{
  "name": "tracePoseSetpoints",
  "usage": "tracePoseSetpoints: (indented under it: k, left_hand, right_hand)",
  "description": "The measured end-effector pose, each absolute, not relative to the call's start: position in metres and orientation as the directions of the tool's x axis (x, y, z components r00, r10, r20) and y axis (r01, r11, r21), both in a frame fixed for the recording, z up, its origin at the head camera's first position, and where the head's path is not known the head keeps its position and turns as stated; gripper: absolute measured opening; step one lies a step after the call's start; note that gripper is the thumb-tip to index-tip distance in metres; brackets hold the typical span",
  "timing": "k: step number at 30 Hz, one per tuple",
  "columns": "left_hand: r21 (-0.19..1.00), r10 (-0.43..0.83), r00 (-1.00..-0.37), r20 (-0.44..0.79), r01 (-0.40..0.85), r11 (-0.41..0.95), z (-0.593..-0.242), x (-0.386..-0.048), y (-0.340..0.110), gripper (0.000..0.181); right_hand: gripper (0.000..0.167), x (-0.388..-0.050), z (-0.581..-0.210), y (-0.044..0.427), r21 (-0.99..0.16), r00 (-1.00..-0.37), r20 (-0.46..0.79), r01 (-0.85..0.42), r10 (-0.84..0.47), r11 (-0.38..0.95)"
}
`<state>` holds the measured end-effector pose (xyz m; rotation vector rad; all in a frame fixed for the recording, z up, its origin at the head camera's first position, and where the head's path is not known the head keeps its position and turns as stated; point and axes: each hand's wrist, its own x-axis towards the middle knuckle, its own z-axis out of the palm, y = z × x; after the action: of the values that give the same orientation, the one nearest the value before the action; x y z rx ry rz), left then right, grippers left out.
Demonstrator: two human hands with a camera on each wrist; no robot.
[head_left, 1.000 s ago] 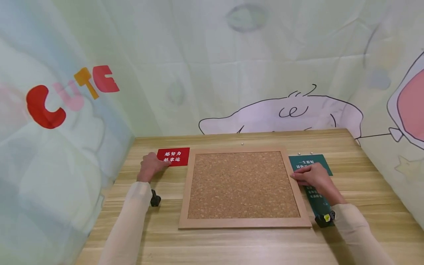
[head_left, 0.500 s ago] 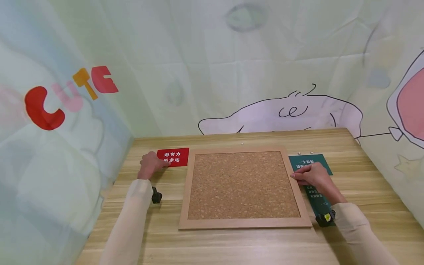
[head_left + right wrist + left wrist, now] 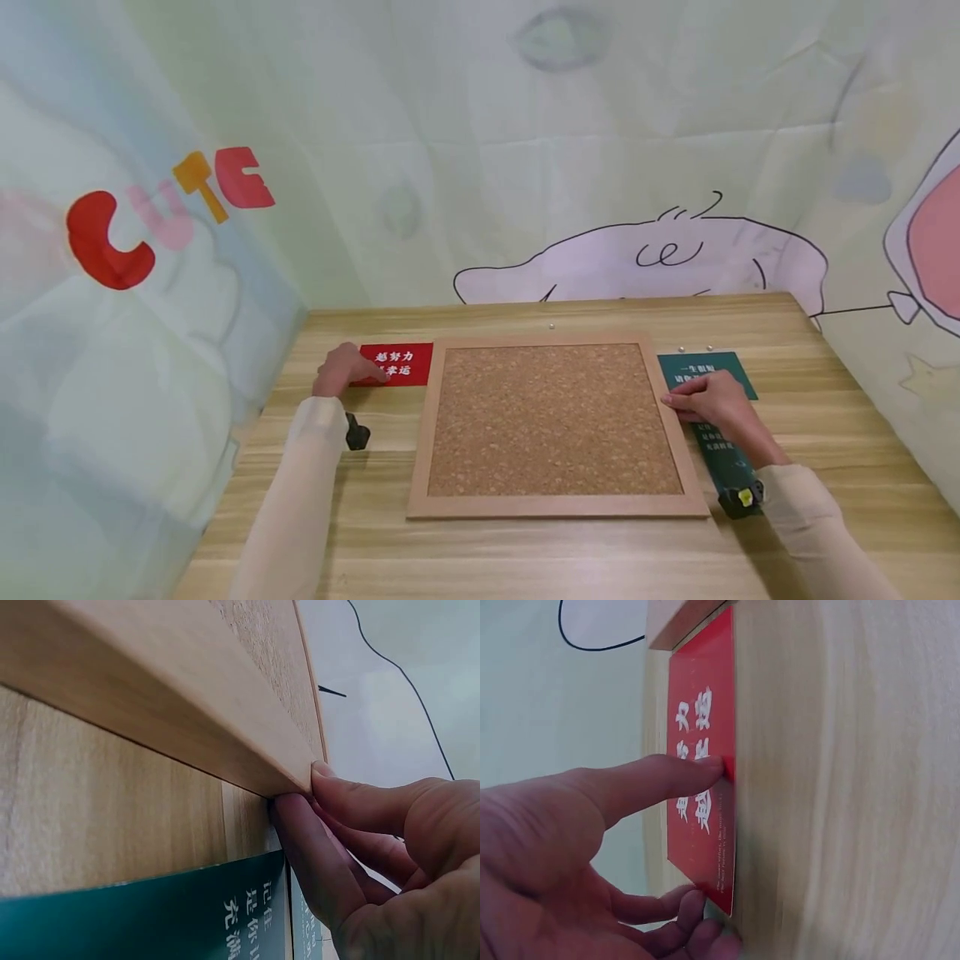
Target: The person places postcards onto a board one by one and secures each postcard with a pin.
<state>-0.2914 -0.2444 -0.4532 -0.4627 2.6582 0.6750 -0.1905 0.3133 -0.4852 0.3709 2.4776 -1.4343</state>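
Note:
A cork board (image 3: 555,417) in a light wooden frame lies at the middle of the table. At its right edge my right hand (image 3: 723,412) pinches the frame, thumb on top and a fingertip against its lower side in the right wrist view. Left of the board lies a red card (image 3: 412,367) with white characters, its right end close to the frame. My left hand (image 3: 345,368) holds that card at its left end; in the left wrist view the thumb (image 3: 682,776) presses on its face and the other fingers curl at its short edge.
A green card (image 3: 701,364) with white characters lies right of the board, with a darker green part (image 3: 723,458) below it; the right hand covers where they meet. Small pins (image 3: 552,326) sit near the back edge. A printed curtain (image 3: 487,167) rises behind the wooden table (image 3: 525,558).
The red card has shifted slightly toward me relative to the board, under the left thumb. The right hand and the board stay where they were.

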Motion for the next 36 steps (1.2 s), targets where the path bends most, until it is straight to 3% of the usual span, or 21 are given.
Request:
tracePoseSetpoints:
  k: [6,13,17,24,36]
  left_hand:
    - [0.411,-0.219,-0.865,-0.452,-0.420,0.810,-0.453,-0.288,-0.252,0.080]
    - [0.503,-0.189,-0.890,-0.414,-0.397,0.768,-0.454,-0.284,-0.272,0.060]
    - [0.598,-0.175,-0.895,-0.411,-0.410,0.689,-0.456,-0.284,-0.284,0.057]
    - [0.730,-0.091,-0.937,-0.337,-0.321,0.604,-0.453,-0.283,-0.298,0.038]
    - [0.896,-0.039,-0.959,-0.280,-0.276,0.349,-0.415,-0.272,-0.275,0.036]
  right_hand:
    - [0.037,-0.190,-0.486,0.314,-0.798,-0.938,-0.333,0.334,0.094,0.502]
    - [0.035,-0.187,-0.486,0.313,-0.790,-0.944,-0.315,0.317,0.097,0.525]
    - [0.035,-0.187,-0.486,0.312,-0.783,-0.951,-0.295,0.296,0.092,0.547]
    - [0.035,-0.186,-0.486,0.312,-0.775,-0.954,-0.286,0.283,0.086,0.564]
    - [0.031,-0.186,-0.486,0.310,-0.776,-0.961,-0.263,0.265,0.088,0.573]
